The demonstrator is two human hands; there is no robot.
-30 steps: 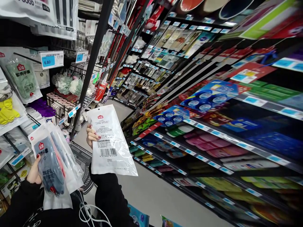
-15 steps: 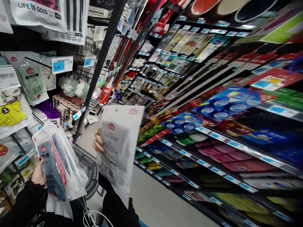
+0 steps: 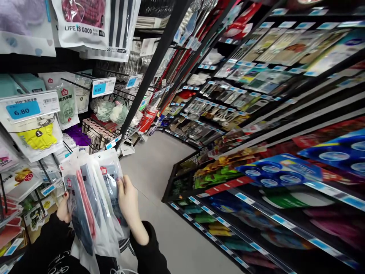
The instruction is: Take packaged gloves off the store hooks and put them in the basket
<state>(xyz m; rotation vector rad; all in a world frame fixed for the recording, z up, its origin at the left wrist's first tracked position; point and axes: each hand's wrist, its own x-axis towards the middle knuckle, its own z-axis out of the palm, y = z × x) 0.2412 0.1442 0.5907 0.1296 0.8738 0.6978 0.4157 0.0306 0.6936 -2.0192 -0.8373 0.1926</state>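
Observation:
My left hand [image 3: 64, 210] is closed around the edge of several bagged household gloves [image 3: 82, 213], with grey-blue and pink gloves showing through the plastic. On the right of this bunch, my right hand [image 3: 128, 199] pinches another bag of grey-blue gloves [image 3: 110, 182] between thumb and fingers. Its printed front faces me, and it lies against the other bags. Most of my left fingers are hidden behind the bunch. Both hands are held before my body, close to the left display.
On the left display hang a bag of yellow gloves [image 3: 38, 135], a bag of green gloves [image 3: 67, 102] and bath puffs [image 3: 111, 110]. A slanting black post [image 3: 152, 72] stands beyond. Grey floor [image 3: 159, 171] runs between it and the right shelves [image 3: 242, 198].
My right hand has brought its bag left and turned its front toward me, against the bunch in my left hand. The view has shifted, so the left display sits farther right.

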